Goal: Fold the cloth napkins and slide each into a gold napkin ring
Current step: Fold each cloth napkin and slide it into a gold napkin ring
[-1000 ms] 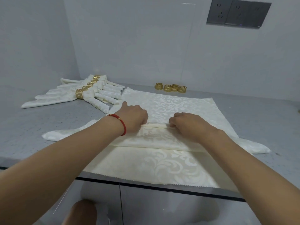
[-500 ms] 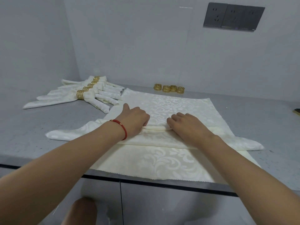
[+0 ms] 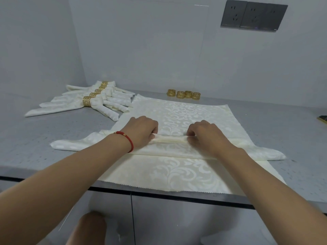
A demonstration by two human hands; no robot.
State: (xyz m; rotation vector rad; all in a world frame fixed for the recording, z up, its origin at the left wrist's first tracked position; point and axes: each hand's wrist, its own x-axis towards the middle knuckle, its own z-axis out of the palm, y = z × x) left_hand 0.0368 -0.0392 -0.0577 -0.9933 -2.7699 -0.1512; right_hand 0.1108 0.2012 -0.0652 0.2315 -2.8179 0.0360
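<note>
A cream damask napkin [image 3: 169, 147], folded into a long narrow band, lies crosswise over a flat open napkin [image 3: 178, 172] on the grey counter. My left hand [image 3: 141, 131], with a red cord on its wrist, pinches the band's far fold on the left. My right hand [image 3: 207, 135] pinches the same fold on the right, a short gap between the two. Several loose gold rings [image 3: 184, 94] stand in a row behind the cloth. At the back left lie several folded napkins in gold rings [image 3: 88, 101].
The counter's front edge [image 3: 159, 193] runs under the flat napkin's zigzag hem, with cabinet doors below. A dark, gold-edged object [image 3: 323, 119] shows at the far right edge. Wall sockets [image 3: 253, 15] sit high on the back wall.
Both hands have worked the band's fold a little farther from me and moved slightly apart. The band looks narrower and tighter than a second ago.
</note>
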